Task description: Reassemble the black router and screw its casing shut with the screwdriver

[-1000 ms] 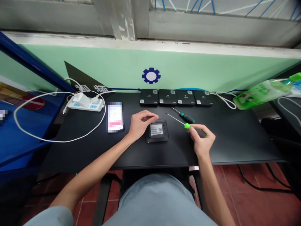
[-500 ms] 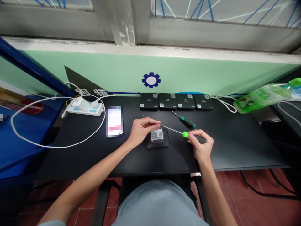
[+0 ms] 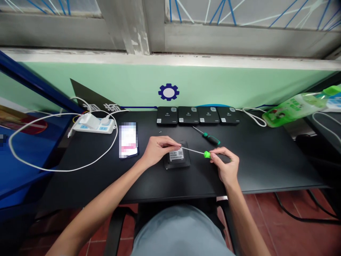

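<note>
In the head view, the right hand (image 3: pixel 226 161) holds the screwdriver (image 3: pixel 193 150) over the black box (image 3: pixel 178 163); the left hand (image 3: pixel 158 149) pinches at its tip, on what I cannot tell. The tool looks light and stiff, best taken by its green handle (image 3: pixel 207 154).

The lime-collared screwdriver (image 3: pixel 207 154) has a smooth metal shaft and a plastic collar; the flat box (image 3: pixel 179 163) looks like smooth plastic, its label (image 3: pixel 176 154) like paper. The table (image 3: pixel 266 160) shows a satin sheen; the bottle (image 3: pixel 294 107) is glossy plastic.
</note>
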Action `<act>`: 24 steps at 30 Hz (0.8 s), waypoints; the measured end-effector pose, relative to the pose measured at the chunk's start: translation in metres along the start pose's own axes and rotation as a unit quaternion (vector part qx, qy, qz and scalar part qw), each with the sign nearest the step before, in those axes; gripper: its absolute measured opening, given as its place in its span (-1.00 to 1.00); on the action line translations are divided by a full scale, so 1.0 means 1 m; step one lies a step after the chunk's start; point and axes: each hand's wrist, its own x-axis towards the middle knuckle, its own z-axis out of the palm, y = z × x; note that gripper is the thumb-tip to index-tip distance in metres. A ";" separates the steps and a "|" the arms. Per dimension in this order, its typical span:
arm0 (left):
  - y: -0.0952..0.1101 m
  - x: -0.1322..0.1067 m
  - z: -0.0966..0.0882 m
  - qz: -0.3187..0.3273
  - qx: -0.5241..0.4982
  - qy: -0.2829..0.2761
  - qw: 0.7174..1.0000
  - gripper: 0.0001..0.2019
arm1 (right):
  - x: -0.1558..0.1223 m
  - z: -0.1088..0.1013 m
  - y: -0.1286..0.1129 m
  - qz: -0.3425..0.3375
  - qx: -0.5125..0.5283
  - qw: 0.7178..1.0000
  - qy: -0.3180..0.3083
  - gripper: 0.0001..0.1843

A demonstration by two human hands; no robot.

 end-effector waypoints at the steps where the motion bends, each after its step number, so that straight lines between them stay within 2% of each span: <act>1: 0.000 0.000 -0.001 0.011 0.022 -0.009 1.000 -0.85 | 0.000 0.000 -0.001 0.000 -0.001 1.000 -0.004 -0.54; 4: 0.003 0.000 -0.005 0.036 0.061 -0.034 0.997 -0.86 | 0.004 -0.002 -0.007 -0.001 -0.008 1.000 -0.016 -0.54; 7: 0.007 0.000 -0.007 0.050 0.059 -0.041 0.996 -0.83 | 0.012 -0.007 -0.028 -0.010 -0.025 0.999 -0.026 -0.56; 11: 0.007 -0.003 -0.008 0.060 0.068 -0.038 0.995 -0.77 | 0.030 -0.012 -0.081 -0.033 -0.059 0.997 -0.043 -0.66; 16: 0.006 -0.006 -0.007 0.083 0.100 -0.017 0.991 -0.69 | 0.055 -0.005 -0.160 -0.076 -0.127 0.988 -0.052 -0.63; 20: 0.000 -0.007 -0.008 0.099 0.139 0.007 0.985 -0.64 | 0.070 0.014 -0.206 -0.140 -0.229 0.960 -0.080 -0.64; 24: -0.011 -0.007 -0.003 0.148 0.219 0.023 0.964 -0.62 | 0.079 0.033 -0.232 -0.185 -0.336 0.915 -0.123 -0.51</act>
